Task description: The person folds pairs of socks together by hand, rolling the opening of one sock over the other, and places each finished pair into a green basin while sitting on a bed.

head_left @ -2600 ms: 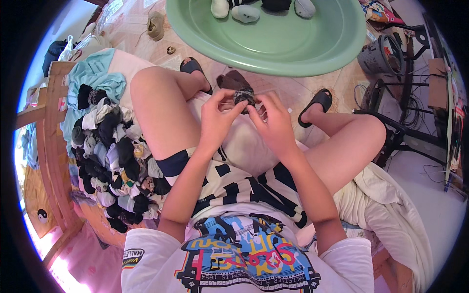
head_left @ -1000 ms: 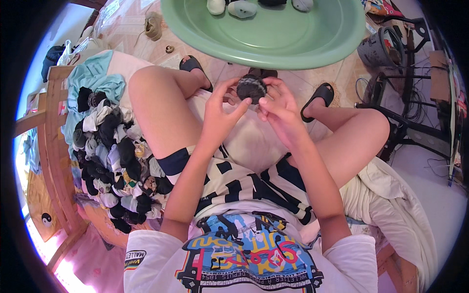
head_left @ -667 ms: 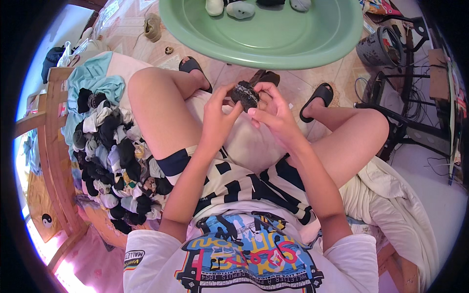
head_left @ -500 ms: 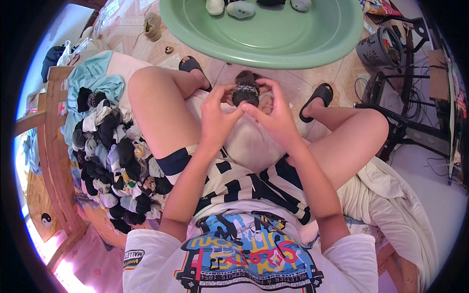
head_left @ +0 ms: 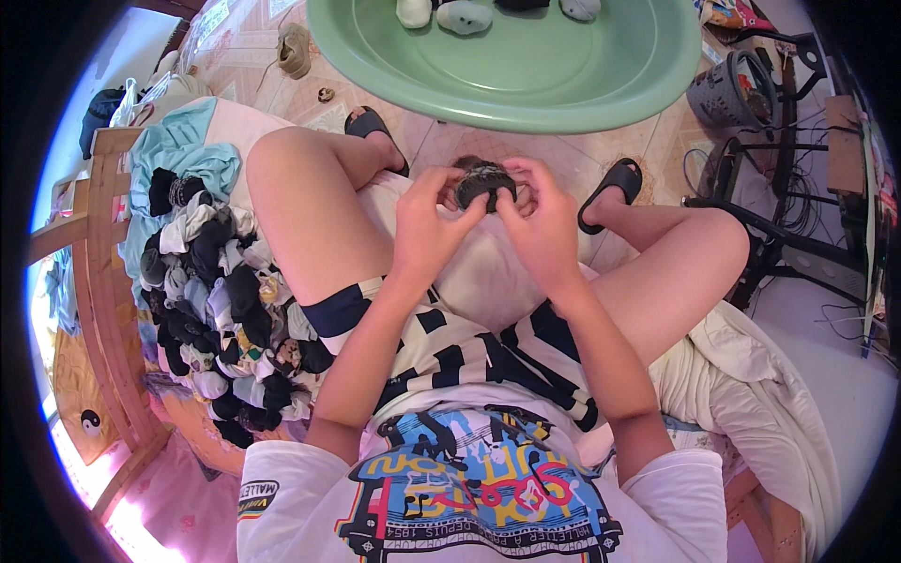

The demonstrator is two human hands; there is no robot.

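I sit with my knees apart. Both hands meet in front of me over a white cloth on my lap. My left hand and my right hand together grip a small dark rolled pair of socks, fingers curled around its edges. Just beyond it on the floor stands a large green plastic basin. A few rolled sock bundles lie at the basin's far side. On my left, a heap of loose black, white and grey socks lies on the seat.
A teal cloth lies past the sock heap, by a wooden frame. Black sandals are on my feet. A grey basket, black metal stand legs and cables stand on the right. A white sheet lies bunched by my right thigh.
The dark socks have been turned and rolled tighter between my fingers, shifting slightly away from my body. My hands have stayed above my lap the whole time.
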